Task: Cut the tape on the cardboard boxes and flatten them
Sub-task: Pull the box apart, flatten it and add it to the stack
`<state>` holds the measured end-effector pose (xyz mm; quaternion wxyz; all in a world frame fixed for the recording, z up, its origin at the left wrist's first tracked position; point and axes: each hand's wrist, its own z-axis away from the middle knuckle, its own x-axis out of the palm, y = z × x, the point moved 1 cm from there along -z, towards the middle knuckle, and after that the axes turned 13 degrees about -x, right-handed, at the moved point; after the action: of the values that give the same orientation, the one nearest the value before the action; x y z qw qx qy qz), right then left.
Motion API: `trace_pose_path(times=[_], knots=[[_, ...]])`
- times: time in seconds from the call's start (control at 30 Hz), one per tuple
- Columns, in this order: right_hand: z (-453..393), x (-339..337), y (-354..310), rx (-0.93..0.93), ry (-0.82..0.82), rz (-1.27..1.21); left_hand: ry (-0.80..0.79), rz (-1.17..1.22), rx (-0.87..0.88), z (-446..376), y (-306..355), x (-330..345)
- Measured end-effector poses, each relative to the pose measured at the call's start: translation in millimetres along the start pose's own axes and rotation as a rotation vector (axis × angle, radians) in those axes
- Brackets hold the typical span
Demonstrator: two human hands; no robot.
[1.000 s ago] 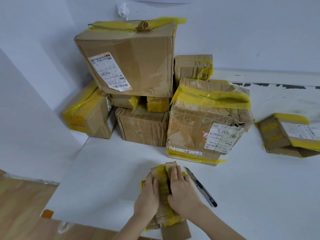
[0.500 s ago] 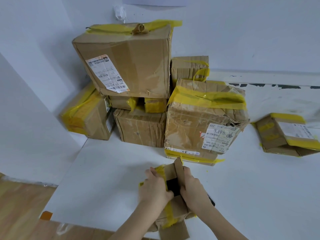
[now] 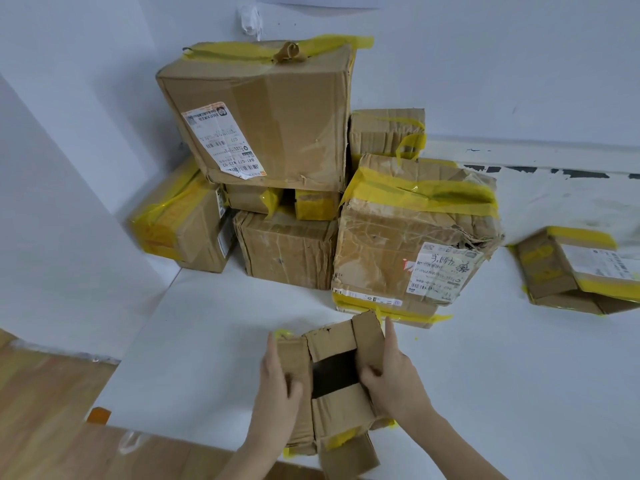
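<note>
Hands pull a small cardboard box (image 3: 332,382) apart at the near edge of the white table (image 3: 485,393): the left hand (image 3: 277,382) curls its fingers over one flap, the right hand (image 3: 391,379) pinches the other. A hard tug could rip the creased, yellow-taped card or topple the stacked boxes (image 3: 408,237) behind.

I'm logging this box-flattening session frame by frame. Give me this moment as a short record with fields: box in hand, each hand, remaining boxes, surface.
box in hand: small cardboard box, flaps spread open, dark gap at its middle
left hand: left hand grips the left flap
right hand: right hand grips the right flap
remaining boxes: stack of taped boxes behind; one opened box lying far right
surface: white table
knife: not visible now
</note>
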<state>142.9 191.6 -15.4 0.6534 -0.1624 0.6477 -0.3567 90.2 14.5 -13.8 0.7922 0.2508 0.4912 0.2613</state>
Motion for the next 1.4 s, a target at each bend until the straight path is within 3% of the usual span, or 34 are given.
trace_pose_path(times=[0.07, 0.13, 0.2, 0.23, 0.37, 0.47, 0.6, 0.7, 0.77, 1.03, 1.17, 1.3, 1.4], knots=[[7.3, -2.3, 4.6, -0.102, 0.029, 0.244, 0.283, -0.380, 0.322, -2.6, 4.3, 0.4], [9.0, -6.1, 3.2, -0.331, 0.162, 0.508, 0.339, -0.593, 0.516, -8.6, 15.4, -0.9], [13.0, -11.7, -5.0, -0.599, 0.173, 0.604, 0.183, -0.677, 0.436, -17.0, 27.3, -0.3], [15.1, -15.9, -8.8, -0.652, 0.072, 0.636, 0.146, -0.705, 0.375, -24.1, 28.4, 2.0], [13.4, -11.2, 2.5, -0.592, -0.349, 0.614, 0.145, -0.852, 0.294, -37.0, 34.9, 18.3], [13.2, -5.7, 11.2, -0.571, -0.393, 0.454, 0.213, -0.899, 0.283, -41.3, 39.1, 22.0], [25.8, -4.3, 13.2, -0.579, -0.263, 0.211, 0.303, -0.659, 0.359, -56.9, 31.8, 15.6], [37.3, 1.8, 23.1, -0.490, -0.120, -0.008, 0.105, -0.095, 0.266, -70.2, 18.7, 0.4], [41.3, 5.7, 28.1, -0.389, -0.005, -0.105, 0.038, 0.150, 0.158, -76.8, 9.0, -12.5], [29.1, 10.5, 38.7, -0.137, 0.288, -0.367, 0.027, 0.449, 0.005, -77.5, -11.5, -11.2], [16.9, 19.3, 32.7, 0.074, 0.303, -0.704, 0.033, 0.563, -0.121, -75.9, -19.1, -6.6], [8.1, 22.7, 30.3, 0.088, 0.399, -0.646, -0.280, 0.926, -0.305, -74.3, -26.8, -19.7], [0.6, 20.3, 22.1, 0.037, 0.499, -0.611, -0.350, 0.865, -0.273, -71.5, -26.2, -32.9]])
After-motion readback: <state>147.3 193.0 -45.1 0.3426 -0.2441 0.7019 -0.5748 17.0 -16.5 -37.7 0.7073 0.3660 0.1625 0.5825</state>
